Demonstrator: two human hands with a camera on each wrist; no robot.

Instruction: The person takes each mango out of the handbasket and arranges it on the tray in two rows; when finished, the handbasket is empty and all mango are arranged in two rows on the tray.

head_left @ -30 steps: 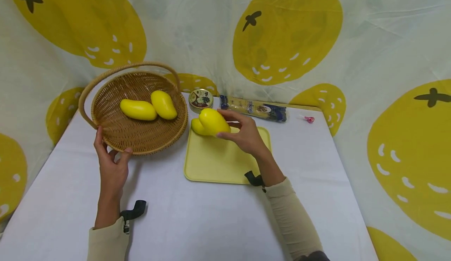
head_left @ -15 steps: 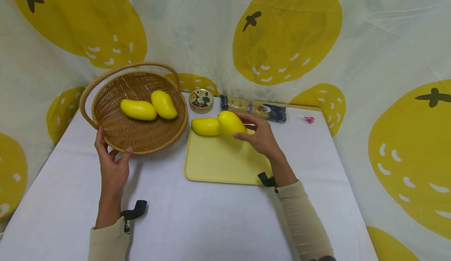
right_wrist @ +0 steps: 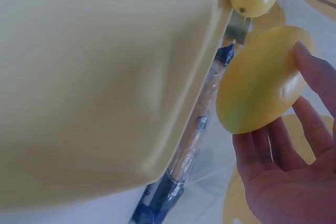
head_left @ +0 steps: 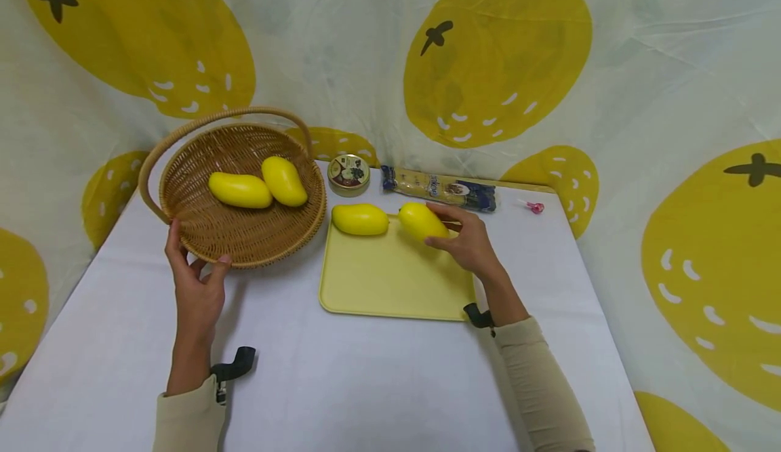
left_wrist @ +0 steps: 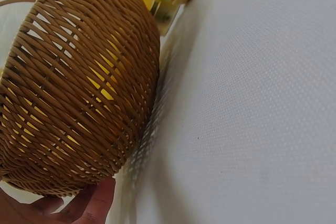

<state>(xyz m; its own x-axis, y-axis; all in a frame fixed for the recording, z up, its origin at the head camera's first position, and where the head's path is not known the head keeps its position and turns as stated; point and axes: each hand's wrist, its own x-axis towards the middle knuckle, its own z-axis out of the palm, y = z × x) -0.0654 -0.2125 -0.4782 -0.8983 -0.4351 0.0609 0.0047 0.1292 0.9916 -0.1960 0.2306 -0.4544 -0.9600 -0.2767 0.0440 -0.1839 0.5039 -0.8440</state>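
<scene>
Since the earlier frames, the mango (head_left: pixel 421 221) held in the right hand (head_left: pixel 466 243) has been carried rightward and lowered toward the far right part of the yellow tray (head_left: pixel 390 282), away from the second mango (head_left: pixel 360 219) that lies at the tray's far left corner. The left hand (head_left: pixel 196 289) has stayed where it was, with thumb and fingers closed on the near rim of the wicker basket (head_left: pixel 244 235), in which two more mangoes (head_left: pixel 240 190) lie side by side.

The held mango is gripped from the right by curled fingers and thumb; in the right wrist view the fingers (right_wrist: pixel 273 145) are seen cupped under its smooth skin (right_wrist: pixel 260 82). Whether it already touches the tray cannot be told.

Several risks can be judged from this. The fruit is rounded and glossy, so if it is released while tilted or not fully resting, it could roll toward the raised edge and off onto the white surface (head_left: pixel 366 384), or against the packet (head_left: pixel 442 189) lying just behind the tray. A roll to the left could knock the second mango, which sits close to the tray's rim near the small round tin (head_left: pixel 348 173). The light tray could also be nudged if the hand is pulled back carelessly.
</scene>
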